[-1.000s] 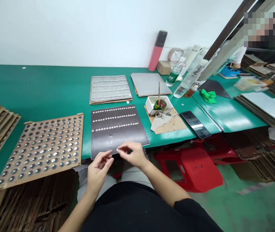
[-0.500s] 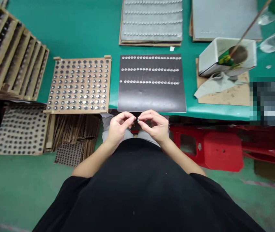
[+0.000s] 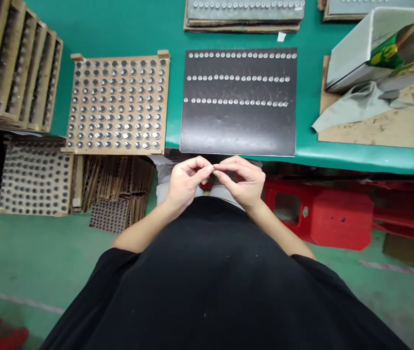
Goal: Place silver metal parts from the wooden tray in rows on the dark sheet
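Just below the table edge, my left hand [image 3: 188,181] and my right hand [image 3: 245,183] meet fingertip to fingertip. Both are pinched, and a tiny part, mostly covered by the fingers, shows at their meeting point. Its kind is too small to make out. Beyond them lies a dark flat board [image 3: 238,129] bearing three rows of small round silvery pieces [image 3: 236,101]. To its left stands a wooden peg tray [image 3: 166,97] filled with rows of dark round parts with metal tops [image 3: 119,117].
Wooden racks [image 3: 19,63] are stacked at the far left, with another filled tray [image 3: 34,182] below. A grey board with pieces [image 3: 245,14] lies at the back. Right are a white container [image 3: 353,48], a cloth [image 3: 356,104] and a red stool [image 3: 341,218].
My fingertips have come together; a small silvery part seen in my right fingers is now mostly covered. The whole view has shifted, with the table nearer the top.
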`<move>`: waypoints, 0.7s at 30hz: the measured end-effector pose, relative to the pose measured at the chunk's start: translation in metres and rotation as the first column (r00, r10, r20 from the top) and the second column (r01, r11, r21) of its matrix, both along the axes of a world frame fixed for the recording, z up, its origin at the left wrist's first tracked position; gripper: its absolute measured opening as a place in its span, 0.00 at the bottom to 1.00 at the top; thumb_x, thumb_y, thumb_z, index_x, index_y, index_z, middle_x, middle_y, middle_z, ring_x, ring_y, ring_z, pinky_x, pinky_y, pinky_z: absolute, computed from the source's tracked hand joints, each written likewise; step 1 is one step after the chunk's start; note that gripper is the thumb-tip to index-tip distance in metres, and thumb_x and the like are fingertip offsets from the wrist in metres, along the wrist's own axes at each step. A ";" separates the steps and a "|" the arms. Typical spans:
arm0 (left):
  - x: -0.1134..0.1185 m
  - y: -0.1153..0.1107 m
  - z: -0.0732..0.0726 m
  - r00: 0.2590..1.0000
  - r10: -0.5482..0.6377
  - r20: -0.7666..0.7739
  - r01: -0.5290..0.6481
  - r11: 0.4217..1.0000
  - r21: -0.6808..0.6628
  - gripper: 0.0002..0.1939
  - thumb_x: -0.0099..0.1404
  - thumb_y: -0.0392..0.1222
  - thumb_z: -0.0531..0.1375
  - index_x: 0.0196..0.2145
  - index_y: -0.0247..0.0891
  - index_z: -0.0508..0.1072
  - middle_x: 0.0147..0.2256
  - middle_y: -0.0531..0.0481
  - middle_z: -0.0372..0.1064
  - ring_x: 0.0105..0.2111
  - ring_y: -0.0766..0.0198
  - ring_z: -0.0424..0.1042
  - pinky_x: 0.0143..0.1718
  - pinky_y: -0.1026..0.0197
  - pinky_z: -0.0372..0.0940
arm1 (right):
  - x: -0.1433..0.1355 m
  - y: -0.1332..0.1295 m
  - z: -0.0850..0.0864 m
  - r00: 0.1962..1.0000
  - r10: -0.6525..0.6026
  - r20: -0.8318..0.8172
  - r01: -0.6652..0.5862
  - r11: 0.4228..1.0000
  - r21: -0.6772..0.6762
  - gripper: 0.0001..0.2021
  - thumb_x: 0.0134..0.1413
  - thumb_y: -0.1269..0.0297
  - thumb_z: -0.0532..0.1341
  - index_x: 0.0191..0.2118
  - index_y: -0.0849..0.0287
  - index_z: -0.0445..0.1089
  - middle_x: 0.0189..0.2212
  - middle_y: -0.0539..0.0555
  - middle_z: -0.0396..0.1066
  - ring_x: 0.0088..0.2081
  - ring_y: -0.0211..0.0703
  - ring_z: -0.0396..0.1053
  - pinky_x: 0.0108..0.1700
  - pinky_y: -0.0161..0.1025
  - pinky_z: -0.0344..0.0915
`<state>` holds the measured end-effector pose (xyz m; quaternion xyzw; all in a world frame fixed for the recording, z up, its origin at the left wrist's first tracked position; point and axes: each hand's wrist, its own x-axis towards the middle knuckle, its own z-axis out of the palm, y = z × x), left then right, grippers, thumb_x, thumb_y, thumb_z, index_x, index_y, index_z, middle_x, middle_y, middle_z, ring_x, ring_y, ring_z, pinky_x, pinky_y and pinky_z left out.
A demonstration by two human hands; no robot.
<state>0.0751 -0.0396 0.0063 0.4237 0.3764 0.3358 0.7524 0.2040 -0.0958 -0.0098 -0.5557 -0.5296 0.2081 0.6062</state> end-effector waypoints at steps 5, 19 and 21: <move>0.001 -0.003 -0.002 0.998 0.052 -0.021 -0.052 0.999 0.016 0.14 0.50 0.45 0.70 0.20 0.34 0.71 0.19 0.55 0.61 0.19 0.75 0.56 0.22 0.67 0.53 | -0.002 -0.006 -0.005 0.972 -0.030 -0.235 -0.009 0.987 -0.160 0.10 0.56 0.54 0.63 0.35 0.53 0.79 0.26 0.49 0.77 0.25 0.36 0.73 0.30 0.37 0.73; -0.004 -0.007 -0.002 1.000 -0.012 0.022 0.010 0.996 0.089 0.12 0.52 0.42 0.70 0.20 0.34 0.73 0.22 0.54 0.63 0.22 0.73 0.59 0.25 0.66 0.57 | 0.009 -0.004 0.009 1.000 -0.027 -0.007 0.025 0.967 -0.254 0.19 0.56 0.50 0.62 0.21 0.57 0.69 0.18 0.48 0.69 0.21 0.34 0.64 0.25 0.35 0.62; -0.004 -0.007 -0.002 1.000 -0.019 0.013 0.018 0.998 0.053 0.13 0.51 0.43 0.71 0.20 0.34 0.72 0.22 0.54 0.63 0.21 0.74 0.57 0.24 0.66 0.56 | 0.007 -0.007 0.005 0.993 -0.085 0.078 0.101 0.965 -0.242 0.17 0.60 0.53 0.59 0.24 0.57 0.71 0.20 0.49 0.70 0.23 0.34 0.66 0.27 0.35 0.64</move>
